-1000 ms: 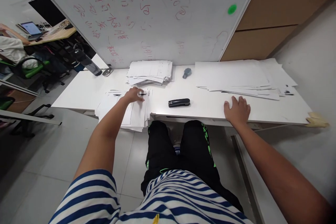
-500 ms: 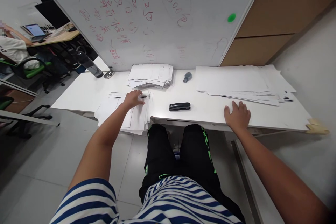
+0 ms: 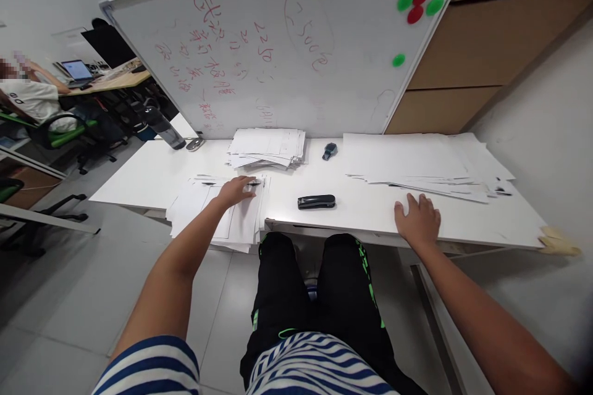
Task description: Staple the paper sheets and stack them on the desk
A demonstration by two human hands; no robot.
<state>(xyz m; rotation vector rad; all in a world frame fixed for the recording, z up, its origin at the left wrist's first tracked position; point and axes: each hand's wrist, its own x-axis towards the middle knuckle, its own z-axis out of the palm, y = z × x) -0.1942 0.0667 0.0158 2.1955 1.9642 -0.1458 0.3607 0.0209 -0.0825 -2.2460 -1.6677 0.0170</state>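
My left hand point(image 3: 237, 191) lies on a loose stack of printed paper sheets point(image 3: 245, 222) at the table's front edge, thumb and fingers apart. By its fingertips shows a small dark patch that I cannot make out. My right hand point(image 3: 419, 220) rests flat on the white tabletop, fingers spread, holding nothing. Between the hands, nearer the middle, is a black stapler point(image 3: 316, 202), untouched. A second stack of papers point(image 3: 266, 145) stands behind my left hand, and a wide spread of white sheets point(image 3: 407, 157) is beyond my right hand.
A whiteboard point(image 3: 259, 74) with red writing and magnets rises behind the table point(image 3: 361, 222). A small dark watch-like object point(image 3: 330, 151) lies at the back. A dark bottle point(image 3: 162, 126) leans at the left; cardboard boxes point(image 3: 458, 43) stand right. Another person point(image 3: 34, 99) sits far left.
The camera view has tilted upward, so the table and whiteboard appear lower. Both hands stay in the same places; no object has visibly moved.
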